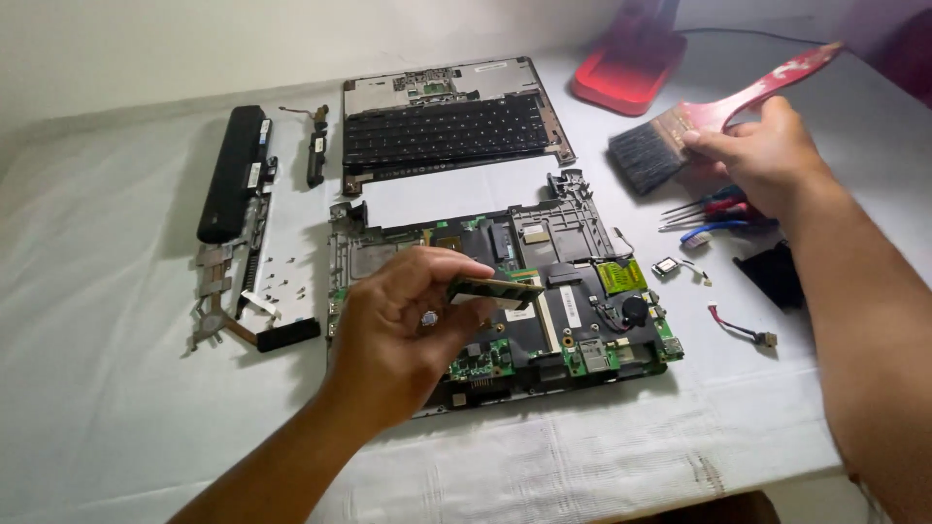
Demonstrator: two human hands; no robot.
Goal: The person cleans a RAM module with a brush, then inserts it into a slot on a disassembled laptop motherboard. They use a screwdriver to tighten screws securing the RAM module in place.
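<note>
Head: memory module (497, 289) level — left-right.

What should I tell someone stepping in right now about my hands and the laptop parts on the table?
Left hand: pinching a small green memory module by its edge, held just above the opened laptop base.
Right hand: gripping a red-handled paintbrush, raised over the table's right side, bristles pointing left.
Laid out: keyboard behind the base, battery and heatsink bracket to the left, screwdrivers and small loose cable parts to the right.
Done: the laptop is apart and the module is out of the board.
Left: module and brush are both in hand, neither set down.
</note>
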